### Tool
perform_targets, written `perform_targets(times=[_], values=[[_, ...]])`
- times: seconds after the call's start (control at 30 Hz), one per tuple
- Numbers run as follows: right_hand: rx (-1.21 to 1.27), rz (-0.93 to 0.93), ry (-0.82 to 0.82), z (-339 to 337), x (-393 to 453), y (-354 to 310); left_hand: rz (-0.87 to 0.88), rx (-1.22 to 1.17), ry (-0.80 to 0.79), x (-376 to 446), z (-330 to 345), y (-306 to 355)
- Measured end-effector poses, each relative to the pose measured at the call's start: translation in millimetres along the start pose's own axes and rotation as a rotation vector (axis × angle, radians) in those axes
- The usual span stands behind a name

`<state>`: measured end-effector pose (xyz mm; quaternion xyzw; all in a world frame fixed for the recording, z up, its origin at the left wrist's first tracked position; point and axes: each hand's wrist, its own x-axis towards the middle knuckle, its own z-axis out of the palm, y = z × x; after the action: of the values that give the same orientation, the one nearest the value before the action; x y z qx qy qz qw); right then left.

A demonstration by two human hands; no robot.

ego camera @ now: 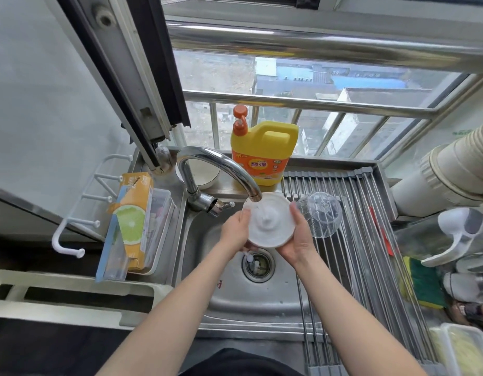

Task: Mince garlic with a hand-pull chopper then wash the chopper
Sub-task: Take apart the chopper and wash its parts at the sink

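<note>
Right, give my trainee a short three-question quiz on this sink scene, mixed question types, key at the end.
1. True or false: both hands hold the white chopper lid under the faucet spout.
2. Where does the clear chopper bowl lie?
A. in the sink basin
B. upside down on the roll-up drying rack
C. on the windowsill
3. Fill in: the yellow jug behind the faucet is a bottle of dish ____.

Key
1. True: left hand and right hand grip the lid's opposite edges.
2. B
3. Soap: the dish soap bottle has an orange pump.
</note>
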<state>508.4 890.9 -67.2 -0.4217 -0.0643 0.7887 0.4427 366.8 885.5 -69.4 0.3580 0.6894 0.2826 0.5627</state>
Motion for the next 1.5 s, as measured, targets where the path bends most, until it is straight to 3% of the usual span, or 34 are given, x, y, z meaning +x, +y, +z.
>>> perform_targets(times=[0.13,0.27,0.33,0.43,0.57,0.67,0.87,0.97,1.03,1.1,1.27,1.4,1.43,1.5], values=[[0.072,0.255,-0.253,-11,-8,-3,0.353,0.274,0.044,1,-7,7],[-0.004,0.405,-0.498,-4,-14,-1,0.456,0.418,0.101,11,-17,5],[-0.108,0.391,-0.523,2,-14,-4,0.457,0.466,0.081,14,-19,3],[-0.470,0.286,-0.382,17,-15,-7,0.271,0.287,-0.018,20,-15,-2],[-1.227,-0.244,0.047,25,-23,8,-0.358,-0.456,-0.308,17,-9,0],[-1.699,-0.502,0.140,21,-30,17,-0.411,-0.613,-0.370,8,-6,3],[-2.442,-0.493,0.156,18,-43,3,-0.421,-0.432,-0.285,2,-8,-1],[-2.669,-0.278,0.147,20,-47,2,-0.433,-0.313,-0.314,-2,-8,-3],[-2.730,-0.159,0.163,15,-51,5,-0.432,-0.244,-0.318,-4,-5,-5],[-2.708,-0.201,0.241,6,-57,10,-0.427,-0.247,-0.324,-6,-2,-4],[-2.697,-0.213,0.293,-8,-65,9,-0.450,-0.506,-0.335,-8,-1,-1],[-2.450,-0.526,0.526,-28,-74,4,-0.426,-0.529,-0.326,-9,-1,1],[-2.405,-0.613,0.520,-33,-76,2,-0.429,-0.515,-0.328,-10,0,0],[-2.471,-0.577,0.378,-37,-77,-3,-0.438,-0.470,-0.331,-10,3,-2]])
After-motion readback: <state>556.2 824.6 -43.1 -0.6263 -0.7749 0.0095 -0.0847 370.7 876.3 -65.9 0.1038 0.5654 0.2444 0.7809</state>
